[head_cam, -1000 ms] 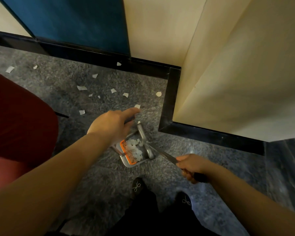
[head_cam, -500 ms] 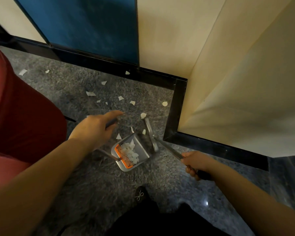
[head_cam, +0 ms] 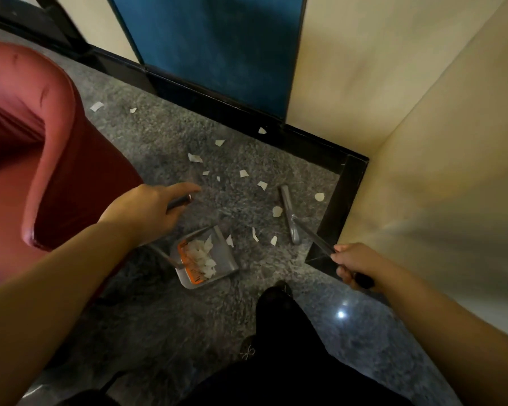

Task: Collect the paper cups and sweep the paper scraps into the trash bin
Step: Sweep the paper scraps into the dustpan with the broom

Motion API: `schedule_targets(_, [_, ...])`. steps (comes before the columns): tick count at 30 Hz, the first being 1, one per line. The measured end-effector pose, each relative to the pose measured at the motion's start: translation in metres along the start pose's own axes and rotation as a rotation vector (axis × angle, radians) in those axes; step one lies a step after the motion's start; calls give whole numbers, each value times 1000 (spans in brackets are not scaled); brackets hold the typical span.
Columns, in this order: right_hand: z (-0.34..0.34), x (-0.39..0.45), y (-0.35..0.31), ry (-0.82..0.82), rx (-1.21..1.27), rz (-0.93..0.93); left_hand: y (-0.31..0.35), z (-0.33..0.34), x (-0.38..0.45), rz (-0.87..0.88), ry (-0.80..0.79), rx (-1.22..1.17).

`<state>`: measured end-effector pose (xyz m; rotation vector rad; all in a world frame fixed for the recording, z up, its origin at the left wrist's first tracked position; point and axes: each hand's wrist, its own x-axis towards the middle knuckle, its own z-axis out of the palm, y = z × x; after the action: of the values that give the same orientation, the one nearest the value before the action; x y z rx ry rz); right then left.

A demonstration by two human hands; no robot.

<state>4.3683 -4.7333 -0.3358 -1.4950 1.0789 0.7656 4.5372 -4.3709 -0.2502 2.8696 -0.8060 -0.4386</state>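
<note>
A grey metal dustpan [head_cam: 222, 260] with an orange label stands on the grey carpet, and white paper scraps [head_cam: 201, 254] lie piled inside it. My left hand [head_cam: 150, 209] grips the top of its long upright handle, index finger stretched forward. My right hand [head_cam: 351, 263] holds the dark handle of a broom whose grey head [head_cam: 289, 216] rests on the carpet right of the dustpan. Several loose scraps [head_cam: 261, 185] lie scattered between the broom head, the dustpan mouth and the wall.
A red armchair [head_cam: 41, 159] fills the left side, close to my left arm. A black skirting [head_cam: 339, 200] and cream walls form a corner on the right. A blue panel [head_cam: 217, 48] stands at the back. My dark shoes [head_cam: 273, 300] are below the dustpan.
The broom head has swung right and away from the dustpan mouth, toward the wall corner. The dustpan has shifted slightly left. The view has tilted, showing more of the armchair.
</note>
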Motion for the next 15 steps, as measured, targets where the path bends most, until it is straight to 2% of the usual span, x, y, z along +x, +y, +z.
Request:
schedule_targets(7, [-25,40,-56,-35,-94,31,-10,0,55,4,-57,98])
schedule_targets(15, [-13,63,-78,-107,-137,152,-25,-5,87,61,-57,55])
